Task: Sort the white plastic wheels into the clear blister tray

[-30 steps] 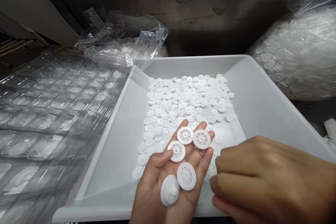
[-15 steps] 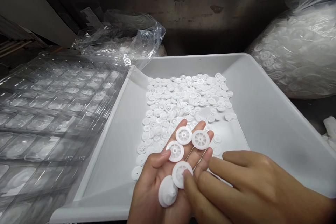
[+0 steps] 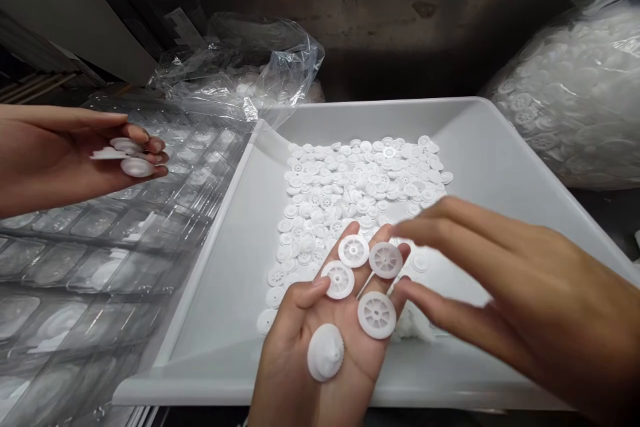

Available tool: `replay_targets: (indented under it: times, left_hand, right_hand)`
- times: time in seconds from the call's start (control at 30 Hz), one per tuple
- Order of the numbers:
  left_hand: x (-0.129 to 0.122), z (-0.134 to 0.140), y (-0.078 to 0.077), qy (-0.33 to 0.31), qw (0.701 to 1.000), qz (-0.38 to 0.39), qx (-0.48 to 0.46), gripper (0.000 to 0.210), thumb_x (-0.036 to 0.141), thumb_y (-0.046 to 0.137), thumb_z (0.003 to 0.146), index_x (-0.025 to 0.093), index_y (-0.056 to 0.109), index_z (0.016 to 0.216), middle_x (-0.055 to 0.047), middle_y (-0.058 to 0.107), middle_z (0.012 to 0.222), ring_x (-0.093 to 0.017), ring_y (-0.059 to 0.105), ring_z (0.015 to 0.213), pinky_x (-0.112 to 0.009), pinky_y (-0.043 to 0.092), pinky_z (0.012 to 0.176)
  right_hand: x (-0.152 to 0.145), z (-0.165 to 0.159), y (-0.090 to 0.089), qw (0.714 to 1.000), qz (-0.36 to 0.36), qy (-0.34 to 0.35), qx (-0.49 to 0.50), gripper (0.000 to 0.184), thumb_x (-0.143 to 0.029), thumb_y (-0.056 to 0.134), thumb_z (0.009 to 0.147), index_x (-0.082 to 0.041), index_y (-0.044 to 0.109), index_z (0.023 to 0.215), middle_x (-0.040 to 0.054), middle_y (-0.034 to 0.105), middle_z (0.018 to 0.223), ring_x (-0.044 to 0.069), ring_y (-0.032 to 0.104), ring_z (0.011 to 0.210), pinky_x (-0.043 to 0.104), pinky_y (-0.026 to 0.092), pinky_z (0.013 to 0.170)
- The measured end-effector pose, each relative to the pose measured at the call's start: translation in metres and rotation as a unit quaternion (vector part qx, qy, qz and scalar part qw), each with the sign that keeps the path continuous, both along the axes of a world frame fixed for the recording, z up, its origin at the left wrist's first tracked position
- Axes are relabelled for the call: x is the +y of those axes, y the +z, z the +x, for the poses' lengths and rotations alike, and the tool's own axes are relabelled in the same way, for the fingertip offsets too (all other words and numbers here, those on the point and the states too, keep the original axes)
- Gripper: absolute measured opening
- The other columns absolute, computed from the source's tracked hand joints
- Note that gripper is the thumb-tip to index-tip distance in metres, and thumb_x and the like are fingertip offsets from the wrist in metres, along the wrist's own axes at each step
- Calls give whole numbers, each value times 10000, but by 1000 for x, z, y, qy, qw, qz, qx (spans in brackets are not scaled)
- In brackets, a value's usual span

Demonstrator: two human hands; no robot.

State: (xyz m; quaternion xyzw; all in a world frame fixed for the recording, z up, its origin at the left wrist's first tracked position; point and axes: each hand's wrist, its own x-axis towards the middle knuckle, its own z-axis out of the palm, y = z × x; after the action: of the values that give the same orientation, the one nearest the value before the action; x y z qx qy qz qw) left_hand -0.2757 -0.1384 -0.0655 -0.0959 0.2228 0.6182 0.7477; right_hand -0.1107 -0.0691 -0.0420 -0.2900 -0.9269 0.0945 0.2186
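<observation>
My left hand [image 3: 325, 353] lies palm up above the grey tray [image 3: 215, 267], with several white plastic gears [image 3: 377, 315] spread over its palm and fingers. Most show spoked faces; one near the wrist, a domed gear [image 3: 326, 352], has its pointed hub up. The thumb presses the edge of one gear. To the right hovers my right hand [image 3: 500, 287], fingers apart and a little blurred, its tips close to the left fingers and no gear visible in it. Many more gears [image 3: 350, 180] cover the tray's floor beyond.
Another person's hand [image 3: 65, 153] reaches in from the left, holding several white parts over clear blister trays [image 3: 95, 227]. A clear bag [image 3: 260, 73] lies behind the tray. At right stands a full bag of white gears [image 3: 580, 100].
My right hand has lifted off the gear in my left palm and moved up and right. That gear now sits farther right. Another person's hand has come in at left.
</observation>
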Motion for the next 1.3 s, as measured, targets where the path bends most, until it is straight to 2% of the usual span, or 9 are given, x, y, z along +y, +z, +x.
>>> replay_targets:
  times: [0.17, 0.33, 0.43, 0.53, 0.6, 0.67, 0.77, 0.9, 1.3]
  left_hand:
    - [10, 2, 5, -12, 1000, -24, 15, 694, 282, 493, 844, 264, 391, 1529, -74, 556, 1504, -314, 473, 1423, -487, 387, 1181]
    - [12, 4, 9, -14, 999, -18, 23, 716, 296, 485, 842, 273, 362, 1548, -81, 482, 1569, -333, 414, 1461, -530, 337, 1201]
    - [4, 3, 7, -17, 999, -16, 31, 709, 283, 464, 871, 268, 325, 1565, -100, 503, 1554, -321, 467, 1428, -527, 304, 1215]
    - [-3, 2, 4, -12, 999, -3, 30, 671, 269, 446, 912, 209, 316, 1567, -139, 605, 1453, -298, 569, 1340, -496, 276, 1231]
    - [-4, 2, 2, -4, 1000, 9, 22, 655, 266, 441, 927, 174, 316, 1564, -153, 654, 1389, -291, 610, 1294, -490, 276, 1232]
    - [-4, 2, 1, 5, 1000, 14, 17, 656, 264, 435, 932, 162, 306, 1567, -155, 672, 1362, -289, 627, 1272, -487, 290, 1226]
    - [-1, 2, 1, -3, 1000, 0, 8, 677, 276, 434, 927, 178, 277, 1578, -143, 673, 1365, -270, 628, 1272, -446, 321, 1212]
    - [0, 3, 2, -36, 999, -16, 10, 652, 276, 421, 943, 232, 279, 1578, -113, 657, 1397, -227, 618, 1284, -390, 346, 1189]
    - [5, 6, 1, -24, 1000, -13, 12, 666, 305, 450, 936, 144, 282, 1561, -157, 665, 1373, -258, 628, 1268, -431, 382, 1180]
  right_hand:
    - [10, -3, -6, 986, -166, -4, -8, 94, -322, 584, 999, -248, 612, 1052, -20, 628, 959, 121, 586, 784, 274, 466, 661]
    - [11, -4, -1, 961, -263, -9, 84, 55, -211, 626, 946, -232, 584, 917, -43, 627, 838, 83, 580, 715, 188, 474, 589]
    - [18, 0, 4, 907, -375, 6, 193, 101, -230, 553, 983, -243, 483, 911, -51, 585, 754, 84, 576, 589, 165, 481, 462]
    - [23, 2, 8, 818, -503, 24, 277, 145, -161, 308, 1005, -260, 411, 982, -44, 557, 729, 91, 566, 505, 145, 333, 304]
    - [21, 0, 8, 804, -526, 27, 278, 266, -97, 209, 967, -246, 428, 996, -22, 595, 757, 85, 562, 477, 152, 299, 292]
    - [14, -4, 6, 852, -459, 50, 247, 241, -106, 280, 986, -238, 481, 987, -34, 610, 736, 62, 534, 455, 149, 352, 337]
    - [-7, -14, -1, 955, -220, 96, 176, 73, -182, 586, 958, -234, 581, 1009, -75, 577, 666, 58, 519, 491, 165, 414, 419]
    - [-32, -27, -12, 991, 37, 104, 77, 224, -111, 445, 986, -163, 655, 929, -32, 562, 641, 119, 490, 521, 317, 336, 417]
    - [-11, -11, -8, 992, -44, 103, 53, 240, -160, 413, 1031, -200, 523, 822, -31, 485, 727, 101, 435, 611, 277, 308, 523]
